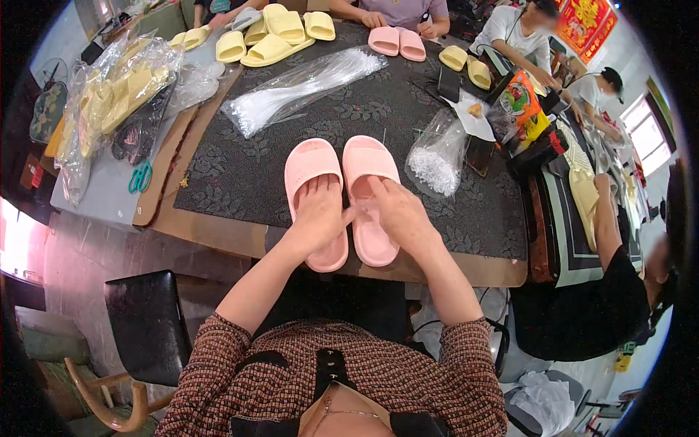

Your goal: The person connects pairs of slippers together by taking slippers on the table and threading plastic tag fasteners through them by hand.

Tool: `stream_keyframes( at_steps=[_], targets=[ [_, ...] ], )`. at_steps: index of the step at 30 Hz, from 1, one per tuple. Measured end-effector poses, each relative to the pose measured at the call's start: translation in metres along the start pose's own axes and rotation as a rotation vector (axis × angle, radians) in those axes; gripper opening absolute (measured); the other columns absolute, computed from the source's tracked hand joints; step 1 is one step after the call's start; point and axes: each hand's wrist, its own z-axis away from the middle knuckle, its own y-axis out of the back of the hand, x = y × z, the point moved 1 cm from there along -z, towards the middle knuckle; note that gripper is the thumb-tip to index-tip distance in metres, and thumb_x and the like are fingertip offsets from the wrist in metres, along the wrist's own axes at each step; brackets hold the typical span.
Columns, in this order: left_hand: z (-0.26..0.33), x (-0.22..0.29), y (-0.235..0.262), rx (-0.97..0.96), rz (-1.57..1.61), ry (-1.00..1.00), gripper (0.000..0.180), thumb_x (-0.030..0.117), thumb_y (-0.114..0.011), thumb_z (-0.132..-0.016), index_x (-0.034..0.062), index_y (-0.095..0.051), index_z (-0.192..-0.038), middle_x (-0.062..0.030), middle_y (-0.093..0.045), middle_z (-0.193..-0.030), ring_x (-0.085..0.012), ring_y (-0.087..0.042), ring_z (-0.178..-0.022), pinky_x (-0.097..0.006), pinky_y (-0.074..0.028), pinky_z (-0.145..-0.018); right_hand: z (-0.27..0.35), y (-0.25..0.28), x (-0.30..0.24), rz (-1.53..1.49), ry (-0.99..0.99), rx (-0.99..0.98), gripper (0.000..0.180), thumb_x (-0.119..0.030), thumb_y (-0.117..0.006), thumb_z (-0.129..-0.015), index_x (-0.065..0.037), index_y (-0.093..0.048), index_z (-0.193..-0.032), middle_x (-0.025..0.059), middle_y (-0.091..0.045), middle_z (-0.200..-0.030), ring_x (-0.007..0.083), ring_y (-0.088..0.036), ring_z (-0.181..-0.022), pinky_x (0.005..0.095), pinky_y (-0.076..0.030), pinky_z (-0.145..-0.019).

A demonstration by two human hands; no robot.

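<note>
A pair of pink slide slippers lies side by side at the near edge of the table, toes away from me and heels toward me. My left hand (318, 213) grips the left pink slipper (312, 158), its fingers tucked under the strap and its thumb reaching toward the other slipper. On the right pink slipper (369, 156), my right hand (404, 215) holds the inner side, fingertips at the strap opening. A shiny patch shows on that slipper's footbed between my hands; I cannot tell what it is.
A bag of long white ties (306, 86) lies beyond the slippers, and a bag of small white pieces (437, 156) is to the right. Yellow slippers (280, 36) and another pink pair (397, 42) sit at the far side. Teal scissors (140, 177) lie left. Co-workers sit around.
</note>
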Motion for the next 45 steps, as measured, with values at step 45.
stream_keyframes(
  at_steps=[45],
  targets=[
    [-0.011,-0.007,0.008,-0.219,0.125,0.103,0.063,0.038,-0.061,-0.083,-0.0072,-0.041,-0.123,-0.0261,-0.043,-0.128,-0.0392,-0.041,-0.12,-0.047,-0.032,-0.101,-0.161,-0.075,0.035,-0.769,-0.096,-0.278,0.019,-0.01,-0.064,-0.075,0.0,-0.067,-0.092,0.0048,-0.066,-0.081,0.0105,-0.058,-0.074,0.0249,-0.047,-0.069]
  ],
)
